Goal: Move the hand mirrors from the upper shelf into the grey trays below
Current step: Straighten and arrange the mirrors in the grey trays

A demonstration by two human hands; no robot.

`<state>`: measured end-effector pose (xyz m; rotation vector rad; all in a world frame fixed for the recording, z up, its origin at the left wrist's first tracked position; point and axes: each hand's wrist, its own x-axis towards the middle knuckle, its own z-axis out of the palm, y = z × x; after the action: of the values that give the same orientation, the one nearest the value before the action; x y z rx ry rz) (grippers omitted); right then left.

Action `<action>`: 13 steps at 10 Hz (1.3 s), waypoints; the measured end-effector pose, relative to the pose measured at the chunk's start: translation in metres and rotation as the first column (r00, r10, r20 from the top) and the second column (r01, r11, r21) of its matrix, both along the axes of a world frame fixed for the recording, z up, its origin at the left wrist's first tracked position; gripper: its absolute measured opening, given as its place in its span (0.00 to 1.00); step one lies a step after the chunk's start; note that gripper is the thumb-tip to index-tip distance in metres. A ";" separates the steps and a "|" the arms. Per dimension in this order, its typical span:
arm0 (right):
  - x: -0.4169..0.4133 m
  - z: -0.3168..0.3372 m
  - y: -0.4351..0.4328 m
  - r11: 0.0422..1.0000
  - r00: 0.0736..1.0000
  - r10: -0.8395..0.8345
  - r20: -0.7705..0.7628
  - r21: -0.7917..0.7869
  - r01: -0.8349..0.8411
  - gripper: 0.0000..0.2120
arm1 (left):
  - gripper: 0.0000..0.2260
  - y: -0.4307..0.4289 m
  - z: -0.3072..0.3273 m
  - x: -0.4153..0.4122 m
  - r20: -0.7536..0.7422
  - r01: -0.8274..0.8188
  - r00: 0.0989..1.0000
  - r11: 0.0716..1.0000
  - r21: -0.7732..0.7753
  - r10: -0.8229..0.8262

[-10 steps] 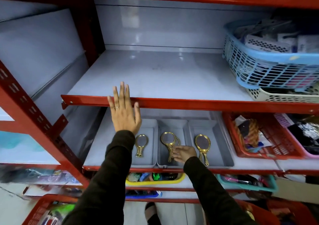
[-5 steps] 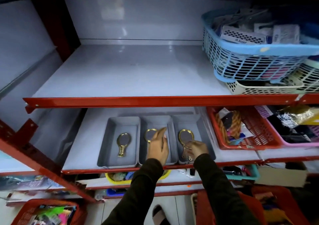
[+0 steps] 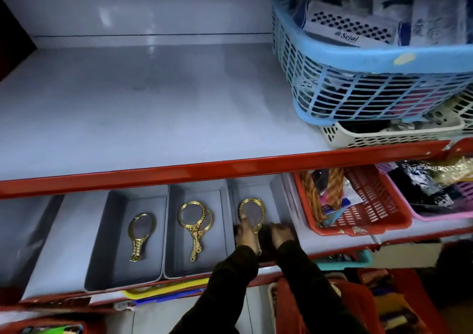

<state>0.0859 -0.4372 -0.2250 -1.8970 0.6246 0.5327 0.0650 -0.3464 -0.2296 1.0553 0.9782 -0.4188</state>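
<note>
Three grey trays stand side by side on the lower shelf. The left tray (image 3: 107, 244) holds one gold hand mirror (image 3: 140, 235). Two stacked gold mirrors (image 3: 195, 222) lie in the middle tray (image 3: 176, 231). In the right tray (image 3: 277, 195) lies another gold mirror (image 3: 252, 209). My left hand (image 3: 244, 235) rests on its neck, one finger along the rim. Just right of the handle, my right hand (image 3: 281, 234) is low in the tray and blurred. The upper shelf (image 3: 153, 103) shows no mirrors.
A blue basket (image 3: 358, 83) of packets sits on a white basket (image 3: 384, 135) at the upper shelf's right end. A red basket (image 3: 358, 221) and a pink one (image 3: 435, 216) stand right of the trays. The red shelf lip (image 3: 179, 172) overhangs the trays.
My left hand dropped from the upper shelf's edge, passed the middle tray and joined my right hand at the right tray's mirror. The camera moved closer and lower.
</note>
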 end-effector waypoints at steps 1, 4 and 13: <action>0.001 -0.006 0.001 0.996 0.991 0.068 -0.115 -0.046 -0.073 0.18 | 0.34 -0.002 -0.003 -0.001 0.013 -0.011 1.000 0.999 0.048 0.010; 0.008 -0.008 -0.002 0.941 0.953 0.296 -0.063 -0.151 -0.302 0.17 | 0.37 0.000 -0.002 0.000 0.001 -0.144 0.989 0.982 -0.120 0.145; 0.010 0.002 0.002 0.976 0.980 0.197 0.005 -0.094 -0.196 0.16 | 0.35 -0.003 0.006 0.002 0.068 -0.137 0.988 0.991 -0.003 0.137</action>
<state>0.0955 -0.4351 -0.2228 -2.0618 0.4612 0.6253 0.0669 -0.3495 -0.2235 0.9910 0.9836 -0.2679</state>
